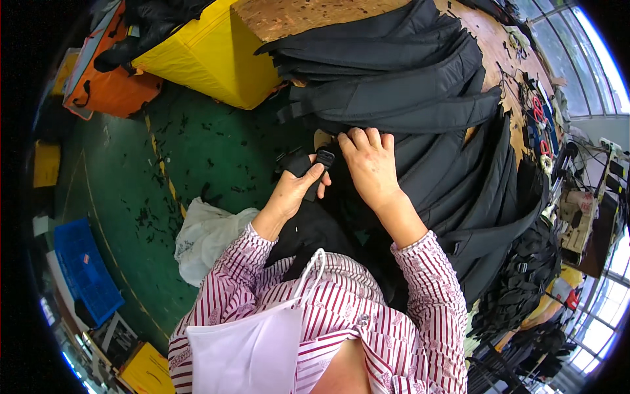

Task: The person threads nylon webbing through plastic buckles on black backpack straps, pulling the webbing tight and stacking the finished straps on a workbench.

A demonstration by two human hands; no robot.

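Note:
My left hand (295, 192) is closed around a black plastic buckle (325, 157) and a length of black webbing (295, 161), thumb pressed on the buckle's lower part. Just to its right, my right hand (372, 164) has its fingers curled at the lower edge of a black padded strap (394, 105); the fingertips are partly hidden. This strap lies in a large pile of similar black padded straps (459, 177) that drapes over the table's edge toward me. Dark cloth (315, 230) lies below my hands, across my lap.
The wooden table (302, 20) stands ahead, with red-handled scissors (539, 111) at its right. Yellow (216, 52) and orange (111, 72) bags sit at the far left. White cloth (203, 236), a blue crate (85, 269) and black scraps lie on the green floor (216, 151). A sewing machine (581, 217) is at right.

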